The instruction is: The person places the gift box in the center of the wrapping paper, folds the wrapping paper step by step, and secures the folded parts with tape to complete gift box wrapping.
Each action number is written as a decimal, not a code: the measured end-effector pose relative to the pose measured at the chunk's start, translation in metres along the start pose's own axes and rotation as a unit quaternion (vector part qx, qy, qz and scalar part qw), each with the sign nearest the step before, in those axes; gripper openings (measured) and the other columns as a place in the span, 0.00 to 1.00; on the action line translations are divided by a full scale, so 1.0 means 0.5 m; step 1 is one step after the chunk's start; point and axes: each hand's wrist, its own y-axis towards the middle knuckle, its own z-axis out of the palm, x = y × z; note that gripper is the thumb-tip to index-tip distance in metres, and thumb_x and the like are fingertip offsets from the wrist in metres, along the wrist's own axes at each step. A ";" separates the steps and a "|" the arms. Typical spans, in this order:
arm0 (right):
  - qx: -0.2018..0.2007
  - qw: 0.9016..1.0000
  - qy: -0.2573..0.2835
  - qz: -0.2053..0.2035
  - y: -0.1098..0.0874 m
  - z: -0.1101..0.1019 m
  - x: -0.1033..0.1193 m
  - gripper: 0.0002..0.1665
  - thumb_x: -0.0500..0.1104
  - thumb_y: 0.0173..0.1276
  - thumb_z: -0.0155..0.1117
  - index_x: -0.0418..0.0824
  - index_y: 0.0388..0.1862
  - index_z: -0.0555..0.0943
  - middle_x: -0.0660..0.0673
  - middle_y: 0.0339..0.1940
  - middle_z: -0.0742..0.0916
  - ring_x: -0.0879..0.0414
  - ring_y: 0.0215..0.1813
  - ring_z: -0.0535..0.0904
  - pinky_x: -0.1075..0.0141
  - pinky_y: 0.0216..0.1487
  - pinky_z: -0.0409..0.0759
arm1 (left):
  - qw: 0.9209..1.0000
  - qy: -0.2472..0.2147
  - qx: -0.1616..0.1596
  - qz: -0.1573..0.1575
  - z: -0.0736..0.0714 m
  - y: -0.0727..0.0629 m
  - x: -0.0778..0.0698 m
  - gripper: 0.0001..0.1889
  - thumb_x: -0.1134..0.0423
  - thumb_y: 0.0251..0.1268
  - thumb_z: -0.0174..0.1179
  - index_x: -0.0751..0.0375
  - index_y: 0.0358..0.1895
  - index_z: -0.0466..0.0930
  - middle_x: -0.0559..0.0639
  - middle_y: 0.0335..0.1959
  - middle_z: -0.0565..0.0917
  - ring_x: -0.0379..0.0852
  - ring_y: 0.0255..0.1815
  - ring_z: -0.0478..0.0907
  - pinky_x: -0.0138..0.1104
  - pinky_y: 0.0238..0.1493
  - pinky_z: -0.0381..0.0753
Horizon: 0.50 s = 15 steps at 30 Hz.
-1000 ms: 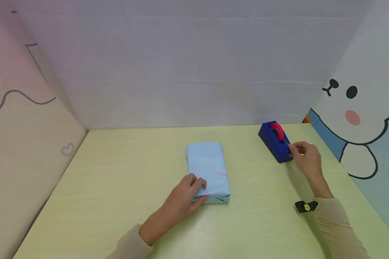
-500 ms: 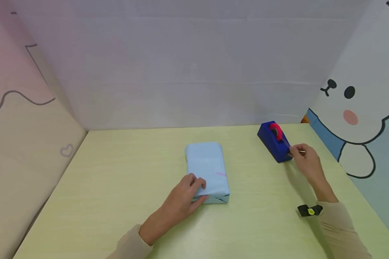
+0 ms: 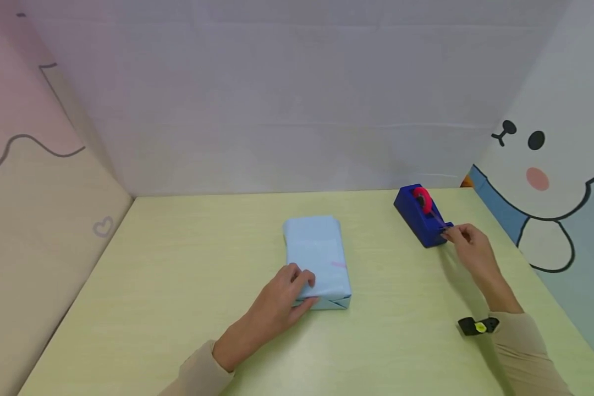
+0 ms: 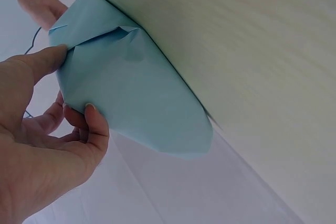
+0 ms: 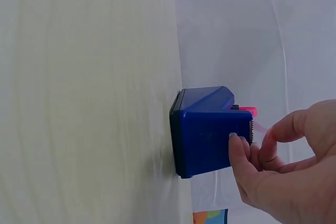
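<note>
Tape (image 5: 260, 128), end hidden by right hand (image 3: 472, 253)

Free, to my eye: one broad lane of table (image 3: 178, 264) left of the blue parcel (image 3: 317, 242), and a narrower one between parcel and blue tape dispenser (image 3: 416, 221). In the way: left hand (image 3: 279, 294) across the parcel's near-left corner; right hand (image 3: 472, 252) and tape strip (image 3: 438, 219) at the dispenser's near end, right sleeve (image 3: 524, 346) over the near-right table. Bounds: pale backdrop (image 3: 277, 110) behind, printed panel (image 3: 564, 209) at right.
</note>
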 end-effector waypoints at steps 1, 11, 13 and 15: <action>0.001 1.000 0.001 0.001 0.001 0.000 -0.001 0.32 0.56 0.85 0.39 0.26 0.58 0.71 0.28 0.64 0.80 0.45 0.62 0.80 0.70 0.47 0.71 | 1.000 0.000 0.000 0.000 0.000 0.000 0.000 0.20 0.63 0.54 0.79 0.58 0.44 0.77 0.49 0.35 0.71 0.41 0.33 0.66 0.29 0.31 0.73; 0.002 0.975 0.223 0.015 0.013 0.004 -0.016 0.22 0.48 0.85 0.46 0.26 0.52 0.71 0.48 0.43 0.80 0.71 0.40 0.84 0.77 0.50 0.81 | 1.000 0.000 -0.002 0.002 -0.001 0.002 0.000 0.19 0.63 0.55 0.79 0.58 0.44 0.77 0.49 0.34 0.71 0.42 0.33 0.66 0.29 0.31 0.72; 0.010 0.964 0.266 0.018 0.012 0.005 -0.019 0.22 0.48 0.84 0.49 0.26 0.51 0.70 0.51 0.40 0.81 0.69 0.40 0.85 0.76 0.49 0.81 | 1.000 -0.001 -0.002 0.002 -0.001 0.002 -0.001 0.19 0.63 0.55 0.79 0.58 0.44 0.77 0.49 0.34 0.71 0.42 0.33 0.66 0.29 0.31 0.72; 0.021 0.952 0.305 0.026 0.011 0.007 -0.022 0.21 0.47 0.83 0.51 0.26 0.50 0.70 0.51 0.39 0.82 0.68 0.40 0.86 0.75 0.49 0.82 | 1.000 -0.002 0.000 0.002 -0.001 0.002 -0.001 0.19 0.63 0.56 0.79 0.58 0.44 0.77 0.49 0.34 0.71 0.42 0.33 0.66 0.29 0.31 0.72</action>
